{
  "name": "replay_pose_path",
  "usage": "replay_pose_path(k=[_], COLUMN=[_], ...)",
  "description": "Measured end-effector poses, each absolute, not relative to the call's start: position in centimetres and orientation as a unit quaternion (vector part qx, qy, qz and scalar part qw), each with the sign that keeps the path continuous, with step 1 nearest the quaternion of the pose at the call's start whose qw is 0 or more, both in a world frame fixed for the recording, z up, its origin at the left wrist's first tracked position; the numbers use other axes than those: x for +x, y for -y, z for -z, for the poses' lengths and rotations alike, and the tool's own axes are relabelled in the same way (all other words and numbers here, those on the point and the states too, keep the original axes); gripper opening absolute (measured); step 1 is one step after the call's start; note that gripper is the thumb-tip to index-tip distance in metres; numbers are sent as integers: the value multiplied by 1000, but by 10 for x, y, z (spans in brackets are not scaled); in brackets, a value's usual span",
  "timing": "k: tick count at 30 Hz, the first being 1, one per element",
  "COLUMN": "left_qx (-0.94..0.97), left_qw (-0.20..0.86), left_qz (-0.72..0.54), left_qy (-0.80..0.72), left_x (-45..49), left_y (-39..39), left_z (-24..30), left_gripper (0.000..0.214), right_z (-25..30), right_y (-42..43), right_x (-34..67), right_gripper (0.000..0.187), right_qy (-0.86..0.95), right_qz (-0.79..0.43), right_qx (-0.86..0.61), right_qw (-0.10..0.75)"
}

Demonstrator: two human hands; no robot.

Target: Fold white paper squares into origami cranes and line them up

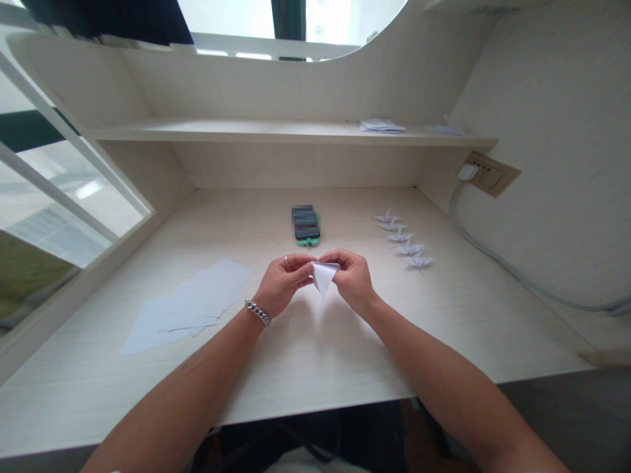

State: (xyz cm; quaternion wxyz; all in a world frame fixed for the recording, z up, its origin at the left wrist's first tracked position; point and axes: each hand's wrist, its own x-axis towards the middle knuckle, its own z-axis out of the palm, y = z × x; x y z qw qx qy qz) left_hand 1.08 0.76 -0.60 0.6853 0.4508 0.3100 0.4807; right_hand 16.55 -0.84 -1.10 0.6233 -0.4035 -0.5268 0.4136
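Between my two hands is a small piece of folded white paper (324, 277), its point hanging downward above the desk. My left hand (282, 281), with a ring and a chain bracelet (259, 313), pinches the paper's left edge between thumb and fingers. On the other side, my right hand (352, 274) grips the right edge, with its fingertips partly hidden behind the fold. To the right, several folded paper cranes (410, 249) stand in a slanting row on the desk.
Loose white paper sheets (197, 299) lie overlapping at the left of the desk (315, 368). A phone (305, 225) in a green case rests beyond my hands. Folded papers (382, 125) sit on the shelf (276, 130). A cable (507, 266) runs from the wall socket (493, 174).
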Motion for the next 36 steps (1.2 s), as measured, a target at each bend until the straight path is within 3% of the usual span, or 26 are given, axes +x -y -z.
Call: replay_pose_path(k=[17, 21, 30, 36], left_qx=[456, 452, 450, 453], left_qw=[681, 681, 686, 675], left_qz=[-477, -482, -479, -486], left_qy=[-316, -316, -312, -322], left_x=[12, 11, 11, 11], left_y=[-6, -7, -6, -5], left_z=[4, 4, 2, 1], left_gripper=[27, 25, 20, 22], right_z=[9, 12, 9, 15], right_y=[20, 18, 19, 15], right_x=[167, 168, 167, 166], right_gripper=[20, 28, 21, 22], right_qy=[652, 674, 650, 609], right_qz=[-213, -214, -233, -313], right_qx=[-428, -395, -391, -409], right_qw=[588, 587, 609, 603])
